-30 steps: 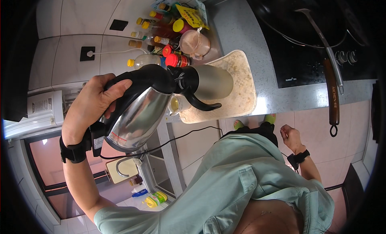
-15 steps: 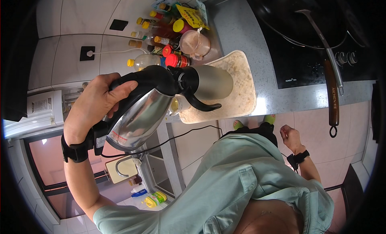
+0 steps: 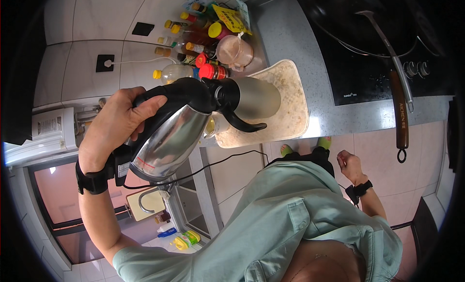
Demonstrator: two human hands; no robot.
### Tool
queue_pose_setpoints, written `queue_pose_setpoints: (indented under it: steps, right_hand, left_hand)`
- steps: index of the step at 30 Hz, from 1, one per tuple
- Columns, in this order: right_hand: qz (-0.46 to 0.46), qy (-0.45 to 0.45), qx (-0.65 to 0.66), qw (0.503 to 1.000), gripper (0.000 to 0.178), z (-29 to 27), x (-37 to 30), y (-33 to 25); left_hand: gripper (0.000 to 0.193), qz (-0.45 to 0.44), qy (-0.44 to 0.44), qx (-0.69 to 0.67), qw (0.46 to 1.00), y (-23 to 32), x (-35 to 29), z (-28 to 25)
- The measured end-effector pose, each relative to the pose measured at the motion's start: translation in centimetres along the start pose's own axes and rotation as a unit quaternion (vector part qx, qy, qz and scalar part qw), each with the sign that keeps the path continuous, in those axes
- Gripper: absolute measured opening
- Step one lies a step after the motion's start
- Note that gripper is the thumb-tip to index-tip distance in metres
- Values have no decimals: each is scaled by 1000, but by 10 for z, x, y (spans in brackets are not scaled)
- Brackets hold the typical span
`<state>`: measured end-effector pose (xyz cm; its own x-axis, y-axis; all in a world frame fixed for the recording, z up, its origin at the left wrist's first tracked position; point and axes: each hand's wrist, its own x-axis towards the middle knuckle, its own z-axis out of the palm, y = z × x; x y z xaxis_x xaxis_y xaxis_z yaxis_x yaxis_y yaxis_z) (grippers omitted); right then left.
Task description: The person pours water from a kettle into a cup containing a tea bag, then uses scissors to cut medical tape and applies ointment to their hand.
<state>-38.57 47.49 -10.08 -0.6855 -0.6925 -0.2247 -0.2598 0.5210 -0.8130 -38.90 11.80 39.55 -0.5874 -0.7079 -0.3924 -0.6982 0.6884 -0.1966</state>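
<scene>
L hand (image 3: 116, 124), left of ctr frame, fingers wrapped round the handle of a shiny steel kettle (image 3: 169, 141), tilted, its black top right by the black neck of a matte flask (image 3: 261, 98), ctr. Flask on pale speckled tray (image 3: 294, 122). R hand (image 3: 352, 168), right of frame, fingers part-curled; can't tell if fully closed. Red-lidded jar (image 3: 209, 71), upper ctr.

"How does the kettle (image 3: 169, 141) look?"

"Polished metal, glossy and smooth; its grip (image 3: 179, 91) looks like plastic."

"And the flask (image 3: 262, 98)?"

"Matt metal, with a smooth plastic-looking top (image 3: 231, 93)."

"The worktop (image 3: 286, 37)?"

"Smooth, stone-like, with a slight sheen. The hob (image 3: 353, 78) is glossy as glass."

"And that pan handle (image 3: 402, 129)?"

"Smooth wood. The shirt (image 3: 261, 204), though, is matt, creased cloth."
</scene>
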Motion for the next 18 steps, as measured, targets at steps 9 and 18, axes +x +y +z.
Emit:
queue_pose_setpoints:
  steps: [9,18]
  right_hand:
    - [2,-9,-18,1000,7,-8,-7,-12]
    - [-13,27,-59,998,11,-2,-31,-28]
  left_hand:
    - [45,7,10,-103,995,-38,-9,9]
    - [31,-13,134,-487,863,-155,-51,64]
